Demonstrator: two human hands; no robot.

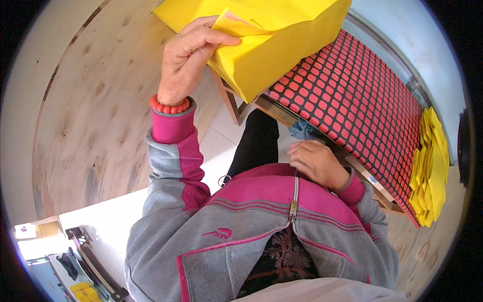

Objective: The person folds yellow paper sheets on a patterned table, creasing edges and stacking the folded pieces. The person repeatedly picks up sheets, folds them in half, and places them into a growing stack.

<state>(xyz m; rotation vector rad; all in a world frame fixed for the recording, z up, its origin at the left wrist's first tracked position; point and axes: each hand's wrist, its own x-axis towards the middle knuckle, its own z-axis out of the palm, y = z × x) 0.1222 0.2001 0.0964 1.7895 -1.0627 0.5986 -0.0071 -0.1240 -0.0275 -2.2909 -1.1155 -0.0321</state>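
The left hand (187, 55) pinches the edge of the yellow sheet (282, 58) between thumb and fingers; if it is cloth or paper, I cannot tell. The sheet lies over the left end of the patterned tabletop (347, 95), and its corner hangs below the near edge. This corner has no support that I can see, so its weight could pull the sheet down if the pinch becomes loose.

At the pinched place more than one layer shows. The fingers could therefore take too many layers, or let one slip and make a crease. The bead bracelet (169, 107) sits close behind this hand and might catch on a raised edge.

The right hand (318, 162) is near the jacket (251, 189), with fingers bent; whether it holds something, I cannot tell. It does not steady the sheet, so a one-sided pull could turn it. The yellow pile (430, 166) at the right end looks uneven and might slide if bumped.
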